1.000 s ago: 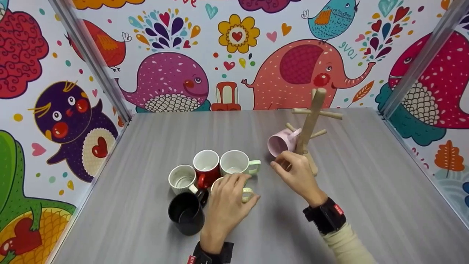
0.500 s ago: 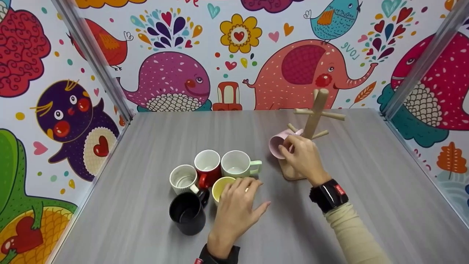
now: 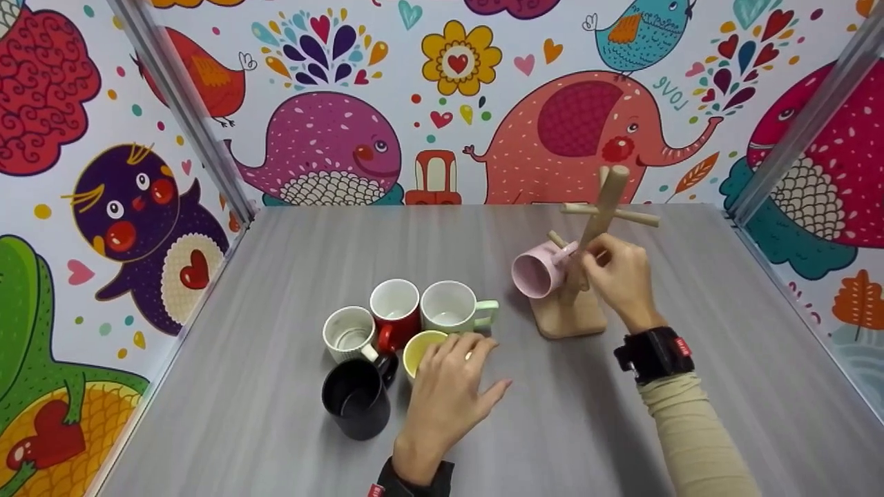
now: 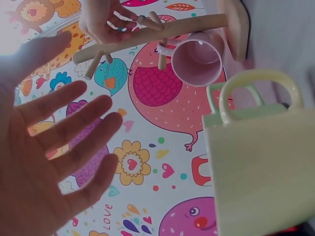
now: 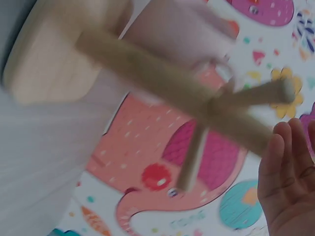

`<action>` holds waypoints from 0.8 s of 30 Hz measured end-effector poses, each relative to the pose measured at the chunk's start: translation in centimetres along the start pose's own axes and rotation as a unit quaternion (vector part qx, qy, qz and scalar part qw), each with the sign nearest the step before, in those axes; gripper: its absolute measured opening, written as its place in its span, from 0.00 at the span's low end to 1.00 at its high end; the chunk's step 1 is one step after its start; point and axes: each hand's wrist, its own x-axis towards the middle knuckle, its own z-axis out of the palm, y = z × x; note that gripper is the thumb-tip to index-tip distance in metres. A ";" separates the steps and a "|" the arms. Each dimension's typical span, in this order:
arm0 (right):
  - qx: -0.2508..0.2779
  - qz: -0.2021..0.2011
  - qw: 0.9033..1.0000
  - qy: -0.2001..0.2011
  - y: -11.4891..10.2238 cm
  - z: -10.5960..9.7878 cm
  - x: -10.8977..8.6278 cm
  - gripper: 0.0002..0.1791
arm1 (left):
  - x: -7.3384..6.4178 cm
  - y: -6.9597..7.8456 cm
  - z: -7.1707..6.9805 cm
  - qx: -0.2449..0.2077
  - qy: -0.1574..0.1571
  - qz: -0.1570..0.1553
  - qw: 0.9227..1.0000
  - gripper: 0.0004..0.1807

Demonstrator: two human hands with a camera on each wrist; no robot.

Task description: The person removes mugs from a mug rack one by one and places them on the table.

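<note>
My left hand (image 3: 445,400) hovers beside the pale yellow mug (image 3: 417,349), fingers spread and holding nothing. In the left wrist view, the side and handle of this mug (image 4: 263,169) stand apart from the fingers (image 4: 93,130). A pink mug (image 3: 537,271) hangs by its handle on a lower peg of the wooden mug tree (image 3: 599,219), its mouth facing left and forward. To the right of the post is my right hand (image 3: 623,279), its fingers loosely bent. The right wrist view shows no object between those fingers (image 5: 290,157); the post is blurred.
Around the yellow mug cluster a light green mug (image 3: 449,307), a red mug (image 3: 396,310), a white ribbed mug (image 3: 350,335) and a black mug (image 3: 359,404). Cartoon-printed panels (image 3: 449,131) enclose the grey table (image 3: 290,255) at the back and sides.
My right hand has moved up to the pink mug, then away from it to the right of the post. My left hand has shifted slightly right, uncovering more of the yellow mug.
</note>
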 end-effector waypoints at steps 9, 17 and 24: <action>0.005 0.100 0.994 -0.040 3.0 -1.2 1.1 0.06 | 0.1 0.1 0.2 0.002 -0.003 0.002 1.000 0.25; 0.098 0.123 0.977 -0.142 4.4 -2.0 2.8 0.15 | 0.0 -0.1 0.3 0.009 0.000 0.004 1.000 0.26; 0.115 0.197 0.940 -0.252 5.0 -2.2 4.5 0.20 | 0.0 -0.2 0.3 0.017 0.000 0.005 1.000 0.26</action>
